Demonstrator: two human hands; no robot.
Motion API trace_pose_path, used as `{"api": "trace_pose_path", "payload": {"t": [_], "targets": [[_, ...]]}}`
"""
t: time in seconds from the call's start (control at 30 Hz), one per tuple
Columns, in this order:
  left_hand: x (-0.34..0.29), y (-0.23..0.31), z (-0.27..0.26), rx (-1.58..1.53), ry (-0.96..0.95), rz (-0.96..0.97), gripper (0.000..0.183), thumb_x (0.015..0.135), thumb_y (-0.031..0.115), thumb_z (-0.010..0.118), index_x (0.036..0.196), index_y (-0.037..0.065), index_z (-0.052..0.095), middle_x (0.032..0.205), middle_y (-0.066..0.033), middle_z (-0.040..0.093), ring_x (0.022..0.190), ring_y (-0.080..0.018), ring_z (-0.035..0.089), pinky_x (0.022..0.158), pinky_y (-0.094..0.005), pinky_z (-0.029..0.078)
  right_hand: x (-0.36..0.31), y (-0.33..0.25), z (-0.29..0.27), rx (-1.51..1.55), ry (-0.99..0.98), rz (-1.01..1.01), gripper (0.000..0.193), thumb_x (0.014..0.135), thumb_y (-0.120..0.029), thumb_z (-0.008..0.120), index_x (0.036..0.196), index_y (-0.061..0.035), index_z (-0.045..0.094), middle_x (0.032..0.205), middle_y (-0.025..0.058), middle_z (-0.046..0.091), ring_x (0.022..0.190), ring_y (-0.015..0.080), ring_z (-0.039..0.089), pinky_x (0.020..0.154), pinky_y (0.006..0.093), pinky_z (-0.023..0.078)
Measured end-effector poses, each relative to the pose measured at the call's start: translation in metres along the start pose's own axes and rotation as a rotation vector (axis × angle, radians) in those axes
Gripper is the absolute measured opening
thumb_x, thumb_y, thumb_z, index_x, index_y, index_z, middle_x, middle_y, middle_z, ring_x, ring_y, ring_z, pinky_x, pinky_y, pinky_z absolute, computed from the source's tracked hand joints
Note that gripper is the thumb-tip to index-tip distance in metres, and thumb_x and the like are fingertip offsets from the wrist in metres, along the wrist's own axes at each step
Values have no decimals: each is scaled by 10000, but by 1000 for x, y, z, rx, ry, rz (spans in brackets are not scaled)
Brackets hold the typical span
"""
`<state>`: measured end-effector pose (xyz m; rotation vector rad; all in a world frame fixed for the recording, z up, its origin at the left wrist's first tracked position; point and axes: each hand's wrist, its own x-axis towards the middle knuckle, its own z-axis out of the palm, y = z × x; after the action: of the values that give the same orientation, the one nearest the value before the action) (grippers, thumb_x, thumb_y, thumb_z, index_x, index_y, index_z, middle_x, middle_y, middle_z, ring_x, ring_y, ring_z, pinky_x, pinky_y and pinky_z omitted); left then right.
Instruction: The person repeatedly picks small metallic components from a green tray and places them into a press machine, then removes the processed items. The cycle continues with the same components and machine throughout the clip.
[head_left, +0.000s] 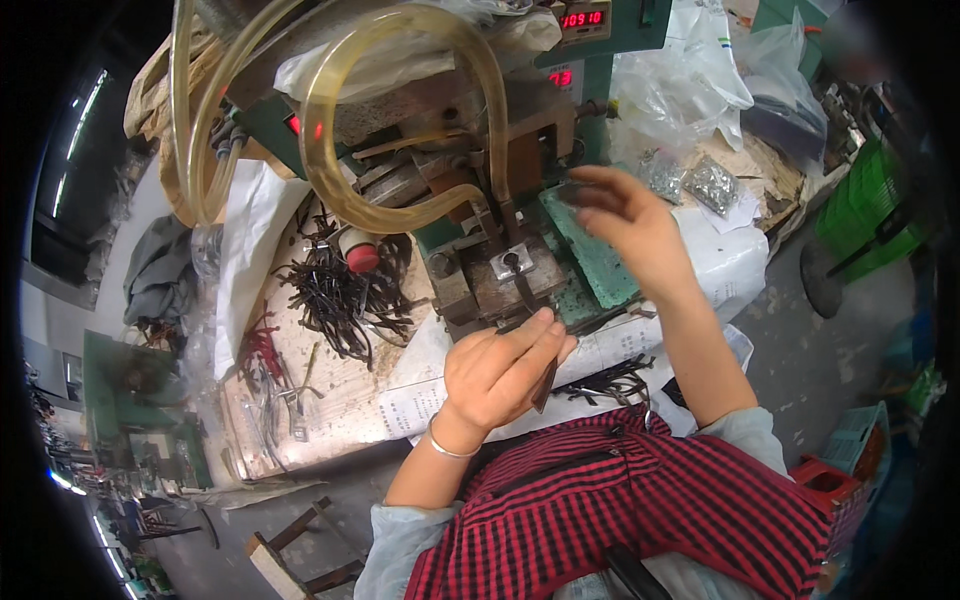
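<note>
In front of the green machine (440, 240), my left hand (497, 372) is closed, its fingers pinched round a thin dark strap (527, 295). The strap's far end lies at a small metal fixture (511, 262) on the machine's bed. A brown flat edge shows below the same hand; what it belongs to is hard to make out. To the right, my right hand (632, 228) is raised over the worn green tray (585, 245). Its fingers are curved and apart, a little blurred, with nothing seen in them.
A heap of dark straps (345, 295) lies left of the machine beside a red push button (362, 258). More straps (612, 382) lie near my apron. A thick yellowish hose (325, 130) loops above the fixture. Small metal parts in bags (712, 187) are at the back right.
</note>
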<state>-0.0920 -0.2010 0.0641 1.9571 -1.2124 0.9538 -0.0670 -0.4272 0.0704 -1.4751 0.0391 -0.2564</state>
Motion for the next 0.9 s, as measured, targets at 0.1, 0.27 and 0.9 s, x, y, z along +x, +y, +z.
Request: {"api": "trace_pose_path", "payload": {"t": [0.1, 0.27, 0.9], "targets": [[-1, 0, 10, -14, 42, 19, 291, 760, 86, 910, 1010, 81, 760, 959, -92, 794, 725, -165, 720, 570, -261, 511, 10, 43, -47, -172, 340, -126, 419, 945, -20, 663, 1361, -31, 610, 1212, 121, 709, 1101, 166, 666, 933, 306, 525], [-3, -1, 8, 22, 31, 25, 317, 758, 74, 910, 1032, 77, 751, 952, -104, 792, 729, -166, 723, 560, -265, 510, -19, 92, -68, -771, 357, -259, 222, 848, -71, 723, 1068, -50, 740, 978, 134, 715, 922, 324, 681, 837, 392, 533], [-49, -62, -116, 517, -40, -471, 273, 748, -103, 745, 970, 54, 767, 1030, -134, 697, 924, -313, 651, 814, -388, 529, -17, 86, -50, -1053, 354, -387, 236, 927, -17, 632, 1142, -46, 727, 1059, 161, 702, 1017, 375, 654, 923, 434, 508]]}}
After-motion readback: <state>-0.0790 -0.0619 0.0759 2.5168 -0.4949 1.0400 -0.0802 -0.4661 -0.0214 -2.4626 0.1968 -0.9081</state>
